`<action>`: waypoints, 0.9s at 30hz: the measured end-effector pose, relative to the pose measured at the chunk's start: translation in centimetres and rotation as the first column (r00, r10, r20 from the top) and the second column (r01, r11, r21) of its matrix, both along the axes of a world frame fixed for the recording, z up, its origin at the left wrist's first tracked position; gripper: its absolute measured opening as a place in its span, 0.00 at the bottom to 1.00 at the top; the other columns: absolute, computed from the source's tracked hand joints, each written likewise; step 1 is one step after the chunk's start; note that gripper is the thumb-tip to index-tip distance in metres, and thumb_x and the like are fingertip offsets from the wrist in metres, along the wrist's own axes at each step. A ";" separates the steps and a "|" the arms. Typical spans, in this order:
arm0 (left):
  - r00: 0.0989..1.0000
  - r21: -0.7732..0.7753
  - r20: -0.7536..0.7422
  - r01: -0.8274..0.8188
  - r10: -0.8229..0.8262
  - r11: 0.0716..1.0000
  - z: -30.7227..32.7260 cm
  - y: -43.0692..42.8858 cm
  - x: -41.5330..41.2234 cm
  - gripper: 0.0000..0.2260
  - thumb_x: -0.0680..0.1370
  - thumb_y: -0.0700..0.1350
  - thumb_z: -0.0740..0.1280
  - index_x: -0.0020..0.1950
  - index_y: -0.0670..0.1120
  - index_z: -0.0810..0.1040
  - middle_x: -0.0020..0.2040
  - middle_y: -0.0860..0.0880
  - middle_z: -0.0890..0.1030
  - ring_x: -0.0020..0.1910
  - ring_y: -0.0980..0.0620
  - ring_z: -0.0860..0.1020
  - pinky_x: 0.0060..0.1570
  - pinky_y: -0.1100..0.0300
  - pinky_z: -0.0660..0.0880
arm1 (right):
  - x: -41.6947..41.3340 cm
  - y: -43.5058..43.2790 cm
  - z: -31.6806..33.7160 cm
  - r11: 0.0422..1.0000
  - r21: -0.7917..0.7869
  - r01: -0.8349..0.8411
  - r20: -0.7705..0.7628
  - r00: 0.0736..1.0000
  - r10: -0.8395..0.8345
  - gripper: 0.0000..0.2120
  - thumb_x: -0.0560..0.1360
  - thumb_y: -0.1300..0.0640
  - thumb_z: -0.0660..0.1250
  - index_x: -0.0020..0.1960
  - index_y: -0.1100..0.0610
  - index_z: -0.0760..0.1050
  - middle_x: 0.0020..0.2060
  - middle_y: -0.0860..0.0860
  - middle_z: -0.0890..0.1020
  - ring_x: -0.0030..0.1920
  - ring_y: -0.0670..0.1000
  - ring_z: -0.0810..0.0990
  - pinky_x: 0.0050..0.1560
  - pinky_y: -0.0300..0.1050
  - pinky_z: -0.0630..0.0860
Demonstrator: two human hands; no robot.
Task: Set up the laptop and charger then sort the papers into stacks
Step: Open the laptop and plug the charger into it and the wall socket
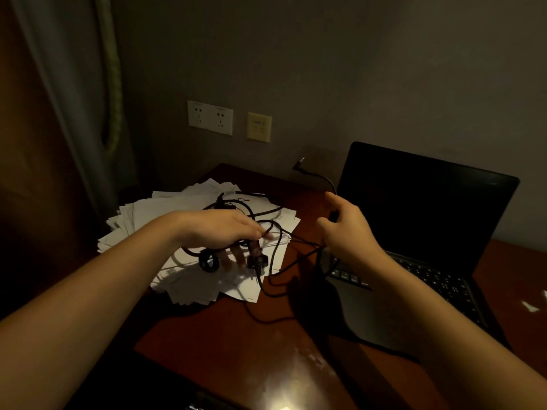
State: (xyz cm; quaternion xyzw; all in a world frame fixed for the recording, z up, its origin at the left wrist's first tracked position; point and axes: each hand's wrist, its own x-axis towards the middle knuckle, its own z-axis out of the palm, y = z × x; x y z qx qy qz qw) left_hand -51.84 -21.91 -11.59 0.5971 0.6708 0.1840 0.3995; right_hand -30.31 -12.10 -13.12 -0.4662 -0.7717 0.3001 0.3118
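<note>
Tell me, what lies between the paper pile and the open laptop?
In the head view, loops of black charger cable cross bare desk there.

The black laptop [423, 208] stands open on the right of the surface [225, 335], its screen dark and its keyboard towards the person. The white papers [165, 214] lie in a loose, fanned heap at the back left. The black charger [257, 261] sprawls in tangled loops over the heap. The left hand [219, 232] grips its loops, and the right hand [346, 229] holds the cord, whose thin tip sticks up beside the screen.
</note>
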 end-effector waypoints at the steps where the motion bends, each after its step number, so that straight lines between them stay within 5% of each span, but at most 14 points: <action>1: 0.999 0.074 0.008 -0.041 0.041 0.996 -0.5 0.0 -0.1 0.11 0.84 0.49 0.61 0.63 0.53 0.79 0.54 0.50 0.84 0.52 0.53 0.82 0.57 0.55 0.77 | 0.0 0.1 -0.1 1.000 -0.020 0.008 -0.020 1.000 -0.009 0.32 0.81 0.62 0.63 0.81 0.52 0.55 0.72 0.56 0.72 0.31 0.44 0.78 0.27 0.33 0.72; 3: 0.982 0.197 0.097 -0.181 0.165 0.964 -1.6 0.0 -0.3 0.09 0.82 0.46 0.65 0.62 0.47 0.75 0.49 0.48 0.85 0.49 0.50 0.84 0.51 0.56 0.80 | 0.0 0.0 -0.3 0.999 -0.050 0.008 -0.039 0.999 -0.010 0.33 0.81 0.62 0.63 0.82 0.51 0.53 0.75 0.55 0.69 0.35 0.46 0.80 0.29 0.34 0.74; 5: 0.923 0.169 0.254 -0.335 0.287 0.927 -2.0 -0.1 -0.2 0.08 0.81 0.44 0.67 0.59 0.44 0.74 0.46 0.45 0.84 0.40 0.53 0.85 0.36 0.64 0.80 | -0.1 -0.4 -0.2 0.997 -0.080 0.004 -0.053 0.999 -0.009 0.33 0.82 0.62 0.62 0.82 0.50 0.52 0.76 0.54 0.68 0.37 0.49 0.82 0.30 0.36 0.77; 7: 0.909 0.119 0.254 -0.367 0.329 0.923 -2.0 -0.3 -0.5 0.07 0.82 0.46 0.65 0.57 0.45 0.76 0.47 0.44 0.84 0.34 0.57 0.83 0.30 0.69 0.76 | -0.2 -0.7 -0.1 0.996 -0.087 0.005 -0.049 0.999 -0.009 0.32 0.82 0.62 0.61 0.82 0.49 0.52 0.74 0.55 0.70 0.39 0.52 0.84 0.35 0.43 0.83; 11: 0.975 0.077 0.090 -0.210 0.203 0.975 -1.9 -0.8 -1.2 0.09 0.81 0.49 0.65 0.51 0.46 0.83 0.45 0.47 0.86 0.45 0.51 0.85 0.43 0.61 0.78 | 0.4 -1.0 0.4 1.000 0.009 -0.003 0.042 0.999 0.003 0.26 0.83 0.59 0.58 0.80 0.51 0.58 0.68 0.54 0.76 0.44 0.51 0.84 0.47 0.53 0.84; 13: 0.971 0.178 0.032 -0.238 0.236 0.955 -2.0 -0.6 -1.3 0.07 0.83 0.50 0.63 0.51 0.50 0.80 0.44 0.49 0.84 0.43 0.52 0.84 0.42 0.59 0.77 | 1.2 -1.1 1.0 0.981 0.185 -0.060 0.239 0.971 0.014 0.22 0.84 0.56 0.55 0.77 0.52 0.65 0.62 0.52 0.81 0.49 0.52 0.84 0.52 0.53 0.82; 19: 0.949 0.543 -0.119 -0.184 0.292 0.819 -0.6 0.6 0.1 0.06 0.83 0.51 0.62 0.55 0.56 0.78 0.40 0.56 0.79 0.39 0.59 0.77 0.36 0.62 0.71 | 2.1 -1.9 3.2 0.867 0.378 -0.324 0.673 0.739 -0.017 0.15 0.84 0.50 0.59 0.69 0.46 0.74 0.58 0.47 0.83 0.57 0.51 0.81 0.56 0.49 0.80; 23: 0.966 0.555 -0.067 -0.170 0.248 0.814 1.1 1.5 1.2 0.09 0.82 0.51 0.64 0.60 0.57 0.81 0.48 0.63 0.79 0.47 0.67 0.75 0.40 0.71 0.66 | 2.1 -2.7 4.8 0.793 0.400 -0.460 0.780 0.624 -0.031 0.12 0.81 0.45 0.63 0.63 0.41 0.78 0.56 0.43 0.82 0.58 0.49 0.80 0.52 0.46 0.78; 27: 0.987 0.450 -0.082 -0.084 0.135 0.889 1.9 2.3 1.5 0.16 0.83 0.47 0.63 0.71 0.55 0.75 0.59 0.60 0.78 0.50 0.68 0.75 0.44 0.74 0.67 | 1.4 -3.6 5.4 0.736 0.378 -0.562 0.884 0.456 -0.105 0.13 0.80 0.42 0.63 0.61 0.45 0.79 0.55 0.45 0.74 0.61 0.51 0.72 0.54 0.47 0.66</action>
